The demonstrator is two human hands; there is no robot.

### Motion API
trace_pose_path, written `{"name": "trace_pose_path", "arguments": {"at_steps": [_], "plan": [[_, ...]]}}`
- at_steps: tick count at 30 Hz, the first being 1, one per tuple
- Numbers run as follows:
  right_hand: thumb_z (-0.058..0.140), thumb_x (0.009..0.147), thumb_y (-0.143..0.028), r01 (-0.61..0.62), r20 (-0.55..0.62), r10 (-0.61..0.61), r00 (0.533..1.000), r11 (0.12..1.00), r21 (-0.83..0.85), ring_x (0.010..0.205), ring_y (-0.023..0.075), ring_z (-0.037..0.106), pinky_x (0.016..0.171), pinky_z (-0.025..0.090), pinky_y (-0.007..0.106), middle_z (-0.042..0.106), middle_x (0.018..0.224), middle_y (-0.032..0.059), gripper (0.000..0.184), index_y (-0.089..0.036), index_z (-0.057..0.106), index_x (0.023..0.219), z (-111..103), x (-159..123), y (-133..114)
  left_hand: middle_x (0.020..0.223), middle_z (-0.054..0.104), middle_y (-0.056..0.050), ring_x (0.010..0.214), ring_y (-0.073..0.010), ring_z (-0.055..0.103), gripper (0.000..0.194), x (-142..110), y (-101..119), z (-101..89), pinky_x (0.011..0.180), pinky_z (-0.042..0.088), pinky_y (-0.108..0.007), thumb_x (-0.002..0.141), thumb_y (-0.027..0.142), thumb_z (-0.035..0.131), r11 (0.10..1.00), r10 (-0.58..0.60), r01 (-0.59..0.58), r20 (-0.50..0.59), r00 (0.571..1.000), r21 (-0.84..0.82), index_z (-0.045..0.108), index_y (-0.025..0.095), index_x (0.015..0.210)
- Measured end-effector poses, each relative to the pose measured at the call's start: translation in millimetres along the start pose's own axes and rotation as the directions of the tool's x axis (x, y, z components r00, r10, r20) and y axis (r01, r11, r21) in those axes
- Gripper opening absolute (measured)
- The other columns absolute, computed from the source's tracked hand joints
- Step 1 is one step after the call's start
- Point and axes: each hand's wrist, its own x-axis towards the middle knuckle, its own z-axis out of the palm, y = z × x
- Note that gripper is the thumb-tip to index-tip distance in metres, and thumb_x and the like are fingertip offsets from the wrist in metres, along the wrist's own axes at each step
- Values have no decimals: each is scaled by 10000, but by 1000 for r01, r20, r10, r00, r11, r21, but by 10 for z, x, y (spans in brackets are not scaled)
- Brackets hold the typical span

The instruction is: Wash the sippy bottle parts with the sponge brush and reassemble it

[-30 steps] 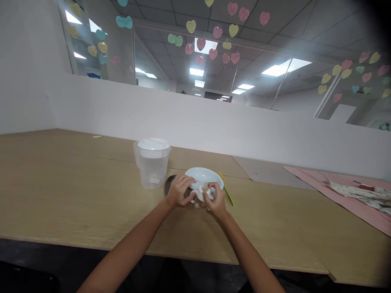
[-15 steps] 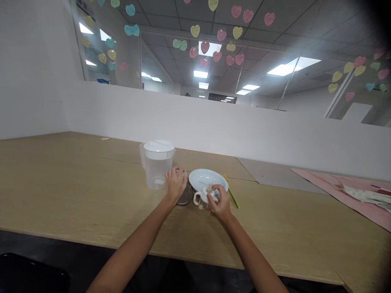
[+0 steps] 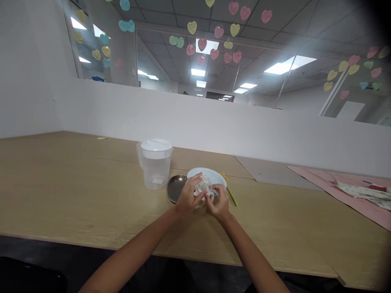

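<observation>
A small baby bottle with white handles (image 3: 211, 197) stands on the table in front of me, mostly covered by my fingers. My left hand (image 3: 190, 195) is closed on a clear domed cap (image 3: 207, 180), which sits over the bottle's top; whether it is seated cannot be made out. From the other side, my right hand (image 3: 220, 201) grips the bottle near its collar with thumb and fingers. Behind the bottle lies a white oval plate (image 3: 195, 171). A dark metal dish (image 3: 175, 188) is just left of my left hand.
A clear pitcher with a white lid (image 3: 155, 162) stands at the left. Right of the plate lies a green-handled brush with a yellow end (image 3: 232, 195). A pink cloth (image 3: 317, 179) covers the table's far right. A white wall (image 3: 195, 122) rises behind.
My left hand has moved right from beside the pitcher, bringing the clear cap over the bottle's top. The metal dish is now more exposed. My right hand stays at the bottle.
</observation>
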Motion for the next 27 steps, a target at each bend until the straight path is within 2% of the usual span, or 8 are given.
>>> {"name": "trace_pose_path", "arguments": {"at_steps": [3,7,10,13,16,19,23,27], "plan": [[579,686,-299,-49,-34,50,998,998,31,798,223,516,724,419,386,527,858,76,373,-202,436,1016,33,-42,41,1248,458,-119,1176,-219,408,386,23,45,-40,960,351,-416,840,283,436,998,-50,52,69,996,-29,367,198,1210],[583,685,-293,-29,8,29,1000,1000,10,736,211,506,718,416,399,530,804,56,521,-192,381,1154,34,-59,54,1271,440,-102,1194,-205,391,372,-6,33,-31,987,340,-384,852,296,404,984,-100,117,131,986,-132,399,201,1212],[549,712,-299,13,24,-13,1000,1000,-2,771,225,510,713,419,403,538,812,67,483,-189,417,1164,10,-44,40,1266,451,-94,1182,-197,408,374,-71,-22,20,992,342,-372,861,305,380,975,-81,114,174,981,-190,402,201,1220],[479,759,-294,46,5,-46,999,999,12,937,253,504,786,419,430,532,1021,115,480,-187,391,1218,-1,-15,19,1235,491,-96,1140,-201,457,409,-133,-69,78,967,372,-373,860,326,382,973,-82,124,207,975,-196,377,194,1247],[424,796,-277,83,14,-83,996,996,25,1076,263,456,866,393,452,479,1180,126,456,-183,382,1240,9,10,-1,1241,494,-102,1134,-210,468,442,-155,-78,112,958,381,-373,845,340,418,972,-92,135,216,972,-191,367,178,1253],[396,821,-255,61,35,-61,998,998,26,1060,239,483,877,398,429,516,1161,115,424,-181,389,1239,38,11,-12,1253,487,-104,1135,-213,470,471,-141,-65,122,955,386,-366,831,354,445,966,-110,158,230,967,-204,363,171,1257],[395,832,-268,-6,-22,6,1000,1000,-3,1039,226,504,869,410,408,542,1133,111,386,-179,418,1207,86,-8,-13,1231,508,-102,1110,-216,489,480,-119,-61,132,948,392,-366,813,392,467,945,-186,241,241,953,-221,399,170,1233],[410,827,-281,-43,-28,43,999,999,-11,1012,218,515,858,417,396,550,1109,110,375,-173,433,1185,101,-7,-18,1219,518,-98,1099,-216,495,482,-115,-75,145,948,388,-362,797,408,489,925,-242,301,251,937,-232,431,166,1210]]}}
